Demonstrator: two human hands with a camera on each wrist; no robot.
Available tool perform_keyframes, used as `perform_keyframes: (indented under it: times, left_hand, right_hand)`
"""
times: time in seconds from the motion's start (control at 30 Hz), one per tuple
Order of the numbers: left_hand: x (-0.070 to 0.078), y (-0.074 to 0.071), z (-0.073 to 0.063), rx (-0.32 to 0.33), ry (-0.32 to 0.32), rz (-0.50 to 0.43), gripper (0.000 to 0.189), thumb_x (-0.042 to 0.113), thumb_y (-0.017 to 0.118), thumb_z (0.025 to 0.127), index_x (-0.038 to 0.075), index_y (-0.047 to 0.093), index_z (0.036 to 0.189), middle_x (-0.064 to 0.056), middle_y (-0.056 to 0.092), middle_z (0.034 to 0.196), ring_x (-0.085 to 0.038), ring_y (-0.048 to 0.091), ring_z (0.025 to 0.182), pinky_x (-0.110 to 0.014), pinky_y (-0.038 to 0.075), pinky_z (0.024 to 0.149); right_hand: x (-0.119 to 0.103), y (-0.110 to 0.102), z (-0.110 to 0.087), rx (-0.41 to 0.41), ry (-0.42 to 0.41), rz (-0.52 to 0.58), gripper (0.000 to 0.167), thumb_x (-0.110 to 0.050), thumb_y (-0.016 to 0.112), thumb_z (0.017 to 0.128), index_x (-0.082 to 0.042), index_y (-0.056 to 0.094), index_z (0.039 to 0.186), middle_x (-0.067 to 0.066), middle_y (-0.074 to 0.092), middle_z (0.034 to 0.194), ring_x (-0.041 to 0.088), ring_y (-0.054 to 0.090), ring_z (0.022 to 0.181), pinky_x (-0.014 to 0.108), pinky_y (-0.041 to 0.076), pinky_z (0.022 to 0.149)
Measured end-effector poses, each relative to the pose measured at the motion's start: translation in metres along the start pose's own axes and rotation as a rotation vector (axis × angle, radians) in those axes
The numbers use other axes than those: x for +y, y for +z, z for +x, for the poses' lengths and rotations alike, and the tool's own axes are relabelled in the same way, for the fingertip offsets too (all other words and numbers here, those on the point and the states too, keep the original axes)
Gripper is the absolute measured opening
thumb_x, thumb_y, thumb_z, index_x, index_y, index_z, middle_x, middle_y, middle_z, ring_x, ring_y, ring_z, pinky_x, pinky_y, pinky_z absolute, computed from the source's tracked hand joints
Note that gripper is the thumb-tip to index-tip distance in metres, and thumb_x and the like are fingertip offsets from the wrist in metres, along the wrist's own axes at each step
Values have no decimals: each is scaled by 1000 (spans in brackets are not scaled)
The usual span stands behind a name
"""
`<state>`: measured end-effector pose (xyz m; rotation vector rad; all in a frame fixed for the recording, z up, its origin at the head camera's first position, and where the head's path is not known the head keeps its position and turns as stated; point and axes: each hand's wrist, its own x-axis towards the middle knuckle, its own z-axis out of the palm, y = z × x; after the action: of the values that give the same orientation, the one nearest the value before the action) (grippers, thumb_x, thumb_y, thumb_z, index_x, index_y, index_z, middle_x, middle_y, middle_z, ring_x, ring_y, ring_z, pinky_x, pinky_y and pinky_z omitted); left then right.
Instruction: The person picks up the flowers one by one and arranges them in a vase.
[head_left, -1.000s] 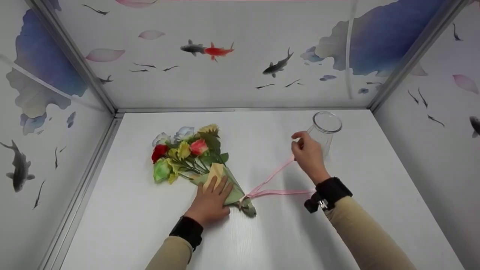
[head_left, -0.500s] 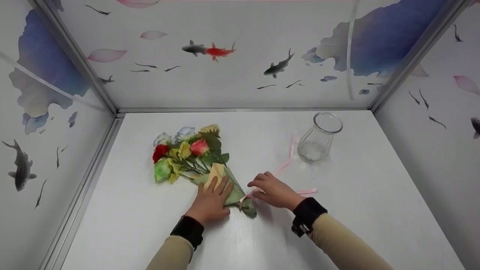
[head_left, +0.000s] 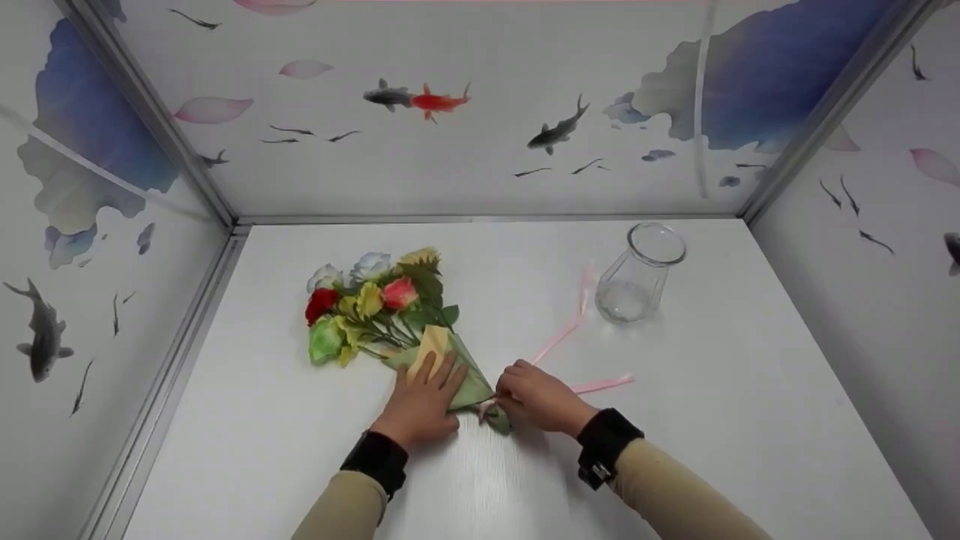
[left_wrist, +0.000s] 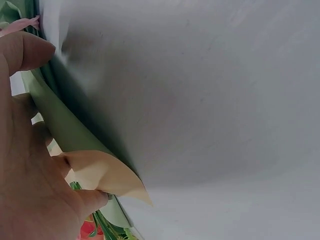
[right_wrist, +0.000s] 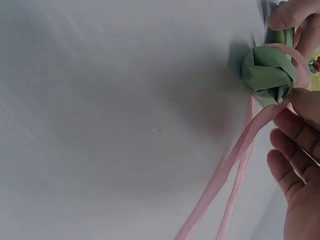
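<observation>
A bouquet of artificial flowers (head_left: 369, 300) lies on the white table with its blooms to the upper left. Green and cream paper (head_left: 471, 384) wraps its stems. My left hand (head_left: 421, 405) rests on the wrap with its fingers spread. At the narrow end, the thumb and index finger of my right hand (head_left: 544, 397) pinch a pink ribbon (right_wrist: 225, 167) tied round the paper. Two ribbon tails run out to the right over the table. In the right wrist view, the wrap's folded green end (right_wrist: 267, 72) sits just above the pinch.
A clear glass vase (head_left: 630, 289) stands upright at the back right, close to one ribbon tail. Printed panels wall in the table (head_left: 300, 480) at the back and both sides. Each wrist bears a black strap (head_left: 375, 461).
My right hand let go of the ribbon tail near the vase, came down left to the wrap's tied end, and now pinches the ribbon there. My left hand has stayed in place.
</observation>
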<state>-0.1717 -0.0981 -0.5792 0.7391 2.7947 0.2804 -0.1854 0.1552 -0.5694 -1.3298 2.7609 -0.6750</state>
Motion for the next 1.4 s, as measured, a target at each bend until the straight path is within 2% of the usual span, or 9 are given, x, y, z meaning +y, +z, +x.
perform_keyframes:
  times: [0.1,0.27,0.37,0.5,0.87,1.0,1.2,1.3,1.4]
  left_hand:
    - [1,1,0,4,1,7,77,35,64,92,15,35,161,-10,24,169,-40,20,155,-73,21,114]
    - [1,1,-1,10,2,20,78,33,65,91,15,35,160,-11,24,169,-41,21,154,-73,22,113]
    - [2,0,-2,7,2,25,78,31,66,91,15,34,161,-11,24,169,-41,20,154,-73,23,113]
    - [2,-3,-3,4,6,30,76,29,66,92,14,35,160,-11,25,169,-41,21,154,-73,24,113]
    - [-1,-4,-2,26,28,24,69,19,64,94,15,39,159,-10,29,167,-41,24,153,-73,26,112]
    - [-4,-5,-1,20,42,10,69,16,64,94,16,40,158,-10,30,167,-41,23,153,-73,25,112]
    - [-7,-8,0,-7,64,-6,70,15,66,94,17,39,159,-9,27,168,-41,21,154,-72,24,114]
    - [-8,-10,1,-19,72,-11,70,15,65,94,18,38,159,-8,26,169,-41,19,155,-72,23,115]
    - [-10,-11,3,-23,83,-18,70,14,64,94,19,39,159,-7,26,169,-41,19,155,-71,21,116]
  right_hand:
    - [-3,-3,-3,-54,-13,15,7,-11,71,96,-12,67,90,-3,60,87,11,53,83,27,50,74]
    - [-6,-6,-12,-220,-34,83,12,-10,73,93,-11,67,83,-8,53,75,3,45,70,18,41,64]
    - [-5,-6,-20,-305,-8,97,14,-6,72,92,-10,66,80,-10,50,72,2,42,66,17,37,61]
    - [1,-4,-31,-339,38,42,14,-5,73,90,-11,66,80,-10,53,70,2,42,65,19,38,59]
    - [17,-8,-47,-249,127,-35,10,-4,72,91,-12,65,88,-6,57,71,7,42,63,25,40,58]
    - [17,-9,-49,-169,136,-82,10,-7,71,92,-11,64,86,-5,57,68,7,42,60,26,40,55]
    - [17,-10,-49,-18,172,-143,7,-10,69,95,-9,64,89,1,66,72,15,59,60,33,49,56]
    - [17,-10,-47,13,210,-134,2,-7,69,94,-7,67,96,5,71,79,22,67,68,38,55,62]
    - [16,-11,-44,18,244,-99,8,-6,70,94,-6,68,102,8,74,85,26,71,75,42,56,67]
